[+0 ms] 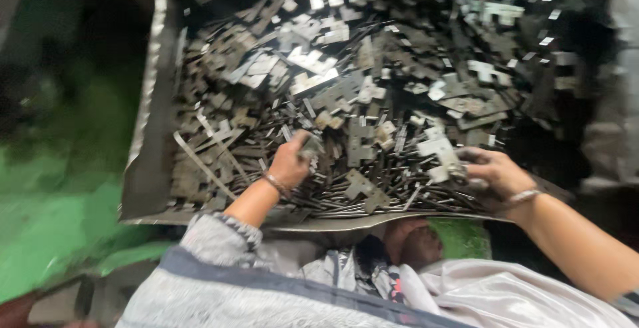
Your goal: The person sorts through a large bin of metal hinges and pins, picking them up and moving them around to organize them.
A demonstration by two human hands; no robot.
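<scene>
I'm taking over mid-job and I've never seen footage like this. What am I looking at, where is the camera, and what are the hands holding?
There is no machine here: a person works with two bare hands. The one picture comes from a camera worn on the head, looking down, so the arms reach in from the bottom edge. In front lies a big metal tray heaped with small flat metal pieces, many cross-shaped, grey and dull. The left hand, a bracelet on its wrist, is closed around one or more pieces at the near side of the heap. The right hand, also with a bracelet, rests on the pile near the tray's front edge, its fingers on some pieces. The picture is blurred, so exact grips are hard to tell. A green surface shows to the left.
</scene>
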